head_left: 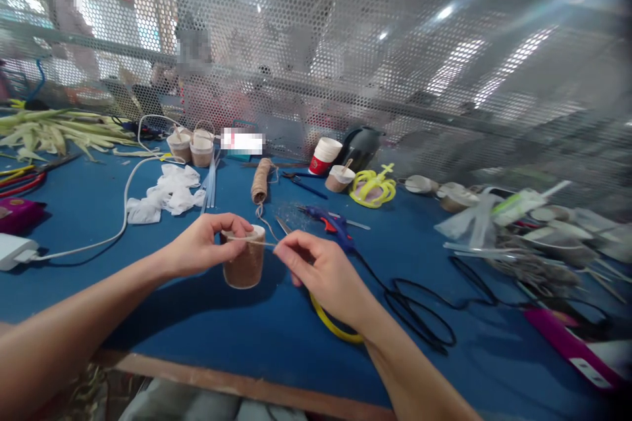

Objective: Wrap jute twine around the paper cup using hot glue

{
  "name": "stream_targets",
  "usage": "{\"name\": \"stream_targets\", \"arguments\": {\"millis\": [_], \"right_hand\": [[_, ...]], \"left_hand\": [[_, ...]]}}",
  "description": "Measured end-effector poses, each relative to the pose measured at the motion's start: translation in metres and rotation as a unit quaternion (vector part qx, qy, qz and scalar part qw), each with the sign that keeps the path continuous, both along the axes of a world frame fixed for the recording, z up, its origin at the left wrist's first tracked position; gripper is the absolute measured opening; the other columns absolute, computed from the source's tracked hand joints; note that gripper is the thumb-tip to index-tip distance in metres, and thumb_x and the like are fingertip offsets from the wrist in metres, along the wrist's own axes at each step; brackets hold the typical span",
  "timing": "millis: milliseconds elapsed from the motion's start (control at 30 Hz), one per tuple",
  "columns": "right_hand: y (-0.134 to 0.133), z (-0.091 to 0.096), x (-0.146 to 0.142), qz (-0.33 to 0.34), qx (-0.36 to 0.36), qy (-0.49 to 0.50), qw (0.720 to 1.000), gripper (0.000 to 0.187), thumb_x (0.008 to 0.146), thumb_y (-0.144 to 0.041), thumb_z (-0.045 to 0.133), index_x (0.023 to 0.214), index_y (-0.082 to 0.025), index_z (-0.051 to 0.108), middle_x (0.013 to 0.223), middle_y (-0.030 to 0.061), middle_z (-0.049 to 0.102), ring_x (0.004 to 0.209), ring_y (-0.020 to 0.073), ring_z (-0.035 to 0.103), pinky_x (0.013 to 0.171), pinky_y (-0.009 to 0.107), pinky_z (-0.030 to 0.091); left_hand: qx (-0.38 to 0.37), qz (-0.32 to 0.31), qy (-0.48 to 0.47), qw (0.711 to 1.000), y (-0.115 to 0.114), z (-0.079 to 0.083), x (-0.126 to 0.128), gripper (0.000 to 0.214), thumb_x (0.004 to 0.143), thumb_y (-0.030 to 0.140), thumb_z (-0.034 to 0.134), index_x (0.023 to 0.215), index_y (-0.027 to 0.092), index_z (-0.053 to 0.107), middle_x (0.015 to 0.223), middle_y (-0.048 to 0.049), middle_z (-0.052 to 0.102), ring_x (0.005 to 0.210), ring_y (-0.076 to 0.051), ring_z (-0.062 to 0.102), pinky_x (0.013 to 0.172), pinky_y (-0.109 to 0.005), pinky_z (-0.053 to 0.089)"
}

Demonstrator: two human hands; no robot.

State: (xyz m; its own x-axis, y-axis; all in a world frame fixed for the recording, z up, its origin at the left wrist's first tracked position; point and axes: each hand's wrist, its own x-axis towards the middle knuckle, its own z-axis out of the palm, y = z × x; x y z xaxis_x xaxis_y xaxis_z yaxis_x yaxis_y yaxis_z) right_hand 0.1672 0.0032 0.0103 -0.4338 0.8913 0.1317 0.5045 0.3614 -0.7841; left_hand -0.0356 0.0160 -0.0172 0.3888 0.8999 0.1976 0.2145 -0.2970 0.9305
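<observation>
A paper cup wrapped in brown twine (243,270) sits just above or on the blue table in front of me. My left hand (210,247) is closed at its rim, thumb and fingers pinching the cup's upper edge. From there a strand of twine (263,243) runs to my right hand (320,266), whose thumb and fingertips pinch it taut. Behind the cup lies a roll of twine (261,182), with a loose end trailing toward the hands. Scissors with yellow handles (336,327) lie partly hidden under my right hand.
A blue glue gun (336,229) with a black cord lies right of centre. Crumpled white tissues (170,194), a yellow crown-shaped piece (372,187) and small twine-wrapped cups (202,150) stand farther back. Clutter and plastic bags fill the right. A perforated metal screen (276,46) closes the back.
</observation>
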Motion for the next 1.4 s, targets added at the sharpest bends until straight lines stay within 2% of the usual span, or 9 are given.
{"name": "stream_targets", "arguments": {"millis": [100, 233, 667, 833, 1000, 1133, 1233, 1400], "right_hand": [[0.002, 0.0, 0.004, -0.026, 0.015, 0.019, 0.999, 0.02, 0.082, -0.032, 0.05, 0.072, -0.016, 0.057, 0.061, -0.0021, 0.049, 0.055, 0.0102, 0.043, 0.052, 0.022, 0.037], [0.001, -0.002, 0.005, -0.05, -0.008, 0.035, 0.998, 0.02, 0.08, -0.034, 0.051, 0.074, -0.016, 0.055, 0.059, -0.0025, 0.047, 0.052, 0.0097, 0.039, 0.049, 0.023, 0.034], [0.002, -0.005, 0.007, -0.038, -0.066, 0.084, 0.994, 0.017, 0.077, -0.032, 0.056, 0.079, -0.016, 0.052, 0.058, -0.0059, 0.039, 0.052, 0.0081, 0.036, 0.047, 0.021, 0.032], [0.001, -0.005, 0.007, -0.004, -0.09, 0.112, 0.99, 0.023, 0.079, -0.031, 0.055, 0.096, -0.015, 0.058, 0.056, -0.0073, 0.036, 0.048, 0.0069, 0.031, 0.045, 0.021, 0.027], [0.0, -0.003, 0.008, 0.049, -0.125, 0.135, 0.982, 0.019, 0.079, -0.027, 0.055, 0.09, -0.015, 0.064, 0.067, -0.0011, 0.054, 0.055, 0.0075, 0.04, 0.051, 0.022, 0.033], [0.001, -0.003, 0.01, 0.072, -0.161, 0.152, 0.972, 0.013, 0.079, -0.027, 0.056, 0.083, -0.016, 0.062, 0.056, -0.006, 0.044, 0.046, 0.0049, 0.032, 0.045, 0.021, 0.026], [0.002, -0.004, 0.013, 0.09, -0.181, 0.167, 0.965, 0.011, 0.08, -0.027, 0.056, 0.08, -0.017, 0.059, 0.055, -0.0077, 0.039, 0.045, 0.0042, 0.028, 0.043, 0.021, 0.023], [0.003, -0.003, 0.016, 0.091, -0.167, 0.148, 0.97, 0.008, 0.082, -0.024, 0.053, 0.08, -0.017, 0.056, 0.054, -0.0085, 0.036, 0.045, 0.0045, 0.027, 0.042, 0.021, 0.021]], "left_hand": [[0.005, -0.023, 0.009, 1.0, -0.001, 0.0, 0.0, 0.014, 0.074, 0.024, 0.056, 0.065, 0.014, 0.052, 0.096, -0.0111, 0.064, 0.101, -0.025, 0.055, 0.082, -0.033, 0.042], [0.006, -0.042, 0.002, 0.999, -0.003, 0.001, 0.0, 0.015, 0.076, 0.025, 0.055, 0.066, 0.014, 0.052, 0.098, -0.0113, 0.064, 0.101, -0.023, 0.055, 0.083, -0.033, 0.041], [-0.069, -0.107, -0.106, 0.986, -0.005, 0.002, -0.001, 0.024, 0.075, 0.032, 0.063, 0.065, 0.012, 0.055, 0.101, -0.0135, 0.062, 0.098, -0.024, 0.056, 0.082, -0.033, 0.042], [-0.103, -0.137, -0.147, 0.974, -0.005, 0.003, -0.002, 0.022, 0.074, 0.03, 0.065, 0.066, 0.012, 0.056, 0.1, -0.0122, 0.063, 0.102, -0.024, 0.054, 0.083, -0.033, 0.041], [-0.141, -0.161, -0.183, 0.959, -0.005, 0.002, -0.004, 0.02, 0.071, 0.029, 0.067, 0.066, 0.012, 0.057, 0.1, -0.0106, 0.064, 0.099, -0.024, 0.056, 0.082, -0.034, 0.042], [-0.16, -0.18, -0.206, 0.949, -0.006, 0.001, -0.005, 0.018, 0.071, 0.028, 0.068, 0.068, 0.013, 0.059, 0.1, -0.0101, 0.065, 0.102, -0.023, 0.055, 0.084, -0.034, 0.041], [-0.167, -0.188, -0.208, 0.945, -0.006, 0.001, -0.005, 0.017, 0.072, 0.027, 0.068, 0.07, 0.013, 0.06, 0.1, -0.0092, 0.065, 0.101, -0.022, 0.055, 0.087, -0.034, 0.039], [-0.157, -0.171, -0.182, 0.956, -0.002, 0.0, -0.005, 0.017, 0.071, 0.029, 0.069, 0.071, 0.013, 0.061, 0.099, -0.0084, 0.064, 0.108, -0.024, 0.051, 0.091, -0.037, 0.037]]}}
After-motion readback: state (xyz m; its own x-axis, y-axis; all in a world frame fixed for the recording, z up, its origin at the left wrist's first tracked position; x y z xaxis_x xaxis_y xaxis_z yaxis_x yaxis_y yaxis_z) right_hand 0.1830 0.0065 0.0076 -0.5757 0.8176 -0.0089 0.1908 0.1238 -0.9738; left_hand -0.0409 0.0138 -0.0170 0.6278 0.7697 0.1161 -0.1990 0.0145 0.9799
